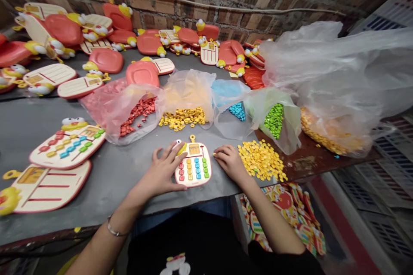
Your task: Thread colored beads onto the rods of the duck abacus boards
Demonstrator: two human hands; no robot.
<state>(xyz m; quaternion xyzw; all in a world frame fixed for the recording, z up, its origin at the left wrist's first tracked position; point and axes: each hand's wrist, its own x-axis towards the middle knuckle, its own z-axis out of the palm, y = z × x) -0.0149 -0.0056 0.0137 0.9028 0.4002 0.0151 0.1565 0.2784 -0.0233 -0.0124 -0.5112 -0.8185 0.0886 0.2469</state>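
**Left hand (163,169) and right hand (230,163) open around cream plastic abacus board with yellow duck head (193,165)**

Left hand spread, not clenched, fingers on board's upper-left edge; right hand relaxed just beside right edge. Board lying flat on grey counter (106,184), rows filled with coloured square beads (193,169). Flat fingers good for steadiness. Nearby, loose pile of yellow square beads (261,161); farther, clear plastic bags of red, yellow, blue and green beads (189,94).

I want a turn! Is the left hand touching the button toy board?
Touching: the head view shows the left hand lying over the edge of the toy board.
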